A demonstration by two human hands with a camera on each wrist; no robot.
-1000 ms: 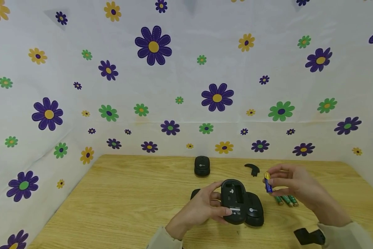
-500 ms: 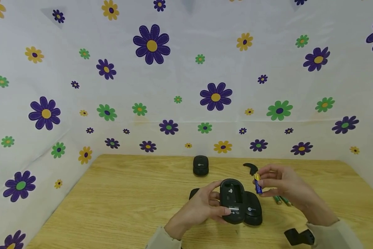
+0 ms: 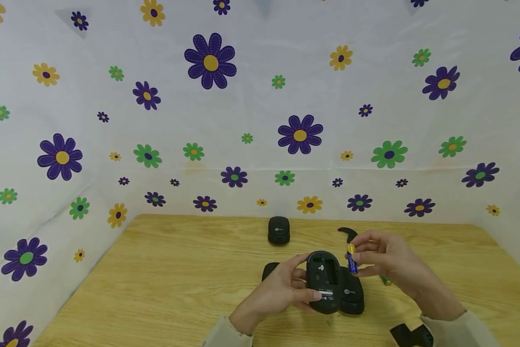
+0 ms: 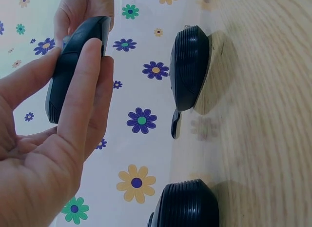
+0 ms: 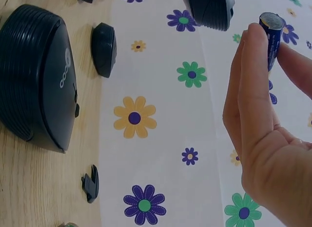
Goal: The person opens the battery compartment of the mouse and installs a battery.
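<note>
Head view: even, diffuse light, medium bright. Bench (image 3: 177, 270) lit uniformly left edge to right edge, shadows soft and faint. Flowered backdrop (image 3: 260, 101) greyish. Held mouse (image 3: 314, 285) very dark, recess detail lost, label print too small to read. Left wrist: paler colours, backdrop washed out toward upper left; ribbed mouse (image 4: 191, 68) throws a soft shadow on the bench, faint flower reflection near the bench's far edge. Right wrist: battery (image 5: 274, 34) end fairly clear, bench pale tan.
</note>
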